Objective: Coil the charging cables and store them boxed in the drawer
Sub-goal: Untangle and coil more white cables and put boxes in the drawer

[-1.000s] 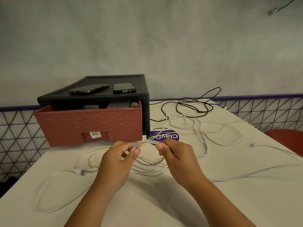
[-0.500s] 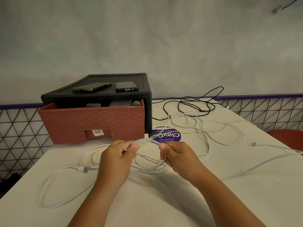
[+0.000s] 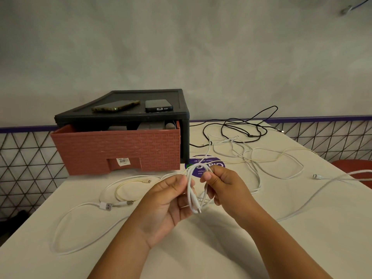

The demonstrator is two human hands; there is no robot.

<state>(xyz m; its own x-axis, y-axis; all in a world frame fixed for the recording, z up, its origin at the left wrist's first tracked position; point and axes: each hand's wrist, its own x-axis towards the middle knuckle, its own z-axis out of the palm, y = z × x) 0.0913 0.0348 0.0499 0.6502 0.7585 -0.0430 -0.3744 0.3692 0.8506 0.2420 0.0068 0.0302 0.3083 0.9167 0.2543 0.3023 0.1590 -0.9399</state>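
Hands, left (image 3: pixel 167 200) and right (image 3: pixel 225 188), round cable (image 3: pixel 190 195)

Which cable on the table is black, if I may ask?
The tangled black cable at the far edge of the table; the others are white or cream.

Left hand (image 3: pixel 167 201), right hand (image 3: pixel 227 188) bare; forearms bare; nails short.

"clean as", upside down, on purple sticker (image 3: pixel 213 162)
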